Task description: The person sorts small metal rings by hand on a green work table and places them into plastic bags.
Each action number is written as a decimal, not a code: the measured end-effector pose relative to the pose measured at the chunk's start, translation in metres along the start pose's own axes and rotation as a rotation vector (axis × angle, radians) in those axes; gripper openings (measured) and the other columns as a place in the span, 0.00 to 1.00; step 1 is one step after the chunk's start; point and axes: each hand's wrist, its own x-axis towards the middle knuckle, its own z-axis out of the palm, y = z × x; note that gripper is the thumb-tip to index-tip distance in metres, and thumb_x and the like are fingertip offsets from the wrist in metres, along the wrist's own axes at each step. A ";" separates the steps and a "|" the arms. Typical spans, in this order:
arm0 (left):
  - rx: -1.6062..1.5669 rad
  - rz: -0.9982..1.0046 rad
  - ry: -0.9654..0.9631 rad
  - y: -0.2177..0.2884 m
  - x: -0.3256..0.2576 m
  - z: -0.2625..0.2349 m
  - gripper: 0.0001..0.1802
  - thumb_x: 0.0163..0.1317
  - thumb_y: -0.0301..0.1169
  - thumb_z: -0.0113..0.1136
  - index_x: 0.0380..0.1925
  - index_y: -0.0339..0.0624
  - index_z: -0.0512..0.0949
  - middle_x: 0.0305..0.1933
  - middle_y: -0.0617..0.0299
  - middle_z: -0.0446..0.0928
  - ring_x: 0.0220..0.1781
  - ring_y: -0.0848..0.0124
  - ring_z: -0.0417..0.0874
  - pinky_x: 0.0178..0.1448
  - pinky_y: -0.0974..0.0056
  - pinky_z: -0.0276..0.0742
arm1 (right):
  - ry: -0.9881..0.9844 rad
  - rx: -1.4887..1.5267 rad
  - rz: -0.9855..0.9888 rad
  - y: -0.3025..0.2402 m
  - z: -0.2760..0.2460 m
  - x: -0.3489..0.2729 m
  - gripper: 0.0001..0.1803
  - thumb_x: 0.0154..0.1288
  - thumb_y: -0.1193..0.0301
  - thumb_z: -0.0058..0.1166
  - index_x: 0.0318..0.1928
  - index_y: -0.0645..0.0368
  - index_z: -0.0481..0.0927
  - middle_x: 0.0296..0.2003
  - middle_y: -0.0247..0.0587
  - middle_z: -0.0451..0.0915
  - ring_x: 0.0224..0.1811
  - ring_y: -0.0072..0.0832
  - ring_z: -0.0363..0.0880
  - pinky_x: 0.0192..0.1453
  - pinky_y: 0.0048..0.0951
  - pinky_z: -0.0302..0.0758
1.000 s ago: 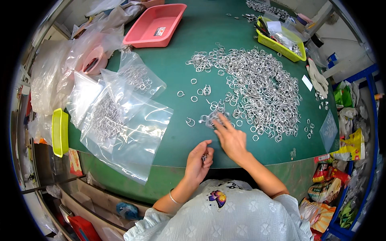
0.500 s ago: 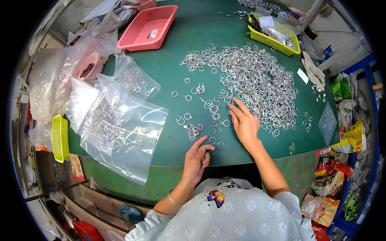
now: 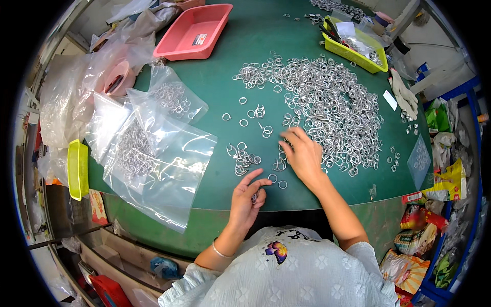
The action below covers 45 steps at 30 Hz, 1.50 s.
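Silvery metal rings (image 3: 342,112) lie heaped across the middle and right of the green table. My left hand (image 3: 244,202) is at the table's near edge, palm up. Its lower fingers curl around a few metal rings (image 3: 254,197), while the index finger and thumb stay apart. Close beyond it is a small cluster of rings (image 3: 245,159), with two single rings (image 3: 283,184) to its right. My right hand (image 3: 306,159) reaches over the pile's left edge, palm down with fingers apart. A few rings (image 3: 279,163) show beside its thumb; those underneath are hidden.
Clear plastic bags (image 3: 158,169) with rings inside cover the table's left. A pink tray (image 3: 192,33) stands at the far left, a yellow-green basket (image 3: 356,48) at the far right. A white glove (image 3: 404,94) lies near the right edge, and a green basket (image 3: 77,169) stands at the left edge.
My right hand has drawn slightly left and nearer, over rings that lay in view beside the pile. The left hand keeps its curled hold, shifted slightly left.
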 end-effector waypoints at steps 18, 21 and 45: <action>-0.350 -0.220 0.002 -0.023 -0.006 -0.005 0.17 0.69 0.41 0.43 0.31 0.41 0.74 0.22 0.64 0.69 0.21 0.77 0.67 0.22 0.74 0.64 | -0.363 0.438 0.130 -0.017 -0.018 -0.014 0.08 0.53 0.73 0.59 0.35 0.59 0.82 0.29 0.37 0.78 0.22 0.29 0.73 0.26 0.28 0.69; -0.408 -0.265 -0.199 -0.031 -0.010 -0.021 0.20 0.69 0.44 0.44 0.20 0.45 0.70 0.13 0.70 0.58 0.12 0.80 0.57 0.15 0.76 0.54 | -0.208 0.265 -0.041 -0.030 0.002 -0.006 0.08 0.53 0.74 0.58 0.37 0.54 0.82 0.32 0.34 0.77 0.22 0.32 0.74 0.25 0.33 0.69; -0.352 -0.130 -0.031 -0.020 -0.009 -0.010 0.18 0.69 0.41 0.44 0.28 0.39 0.74 0.16 0.65 0.62 0.17 0.77 0.60 0.22 0.72 0.56 | -0.753 1.705 0.823 -0.010 -0.014 -0.011 0.09 0.69 0.68 0.44 0.40 0.62 0.73 0.38 0.32 0.74 0.12 0.08 0.51 0.14 0.13 0.51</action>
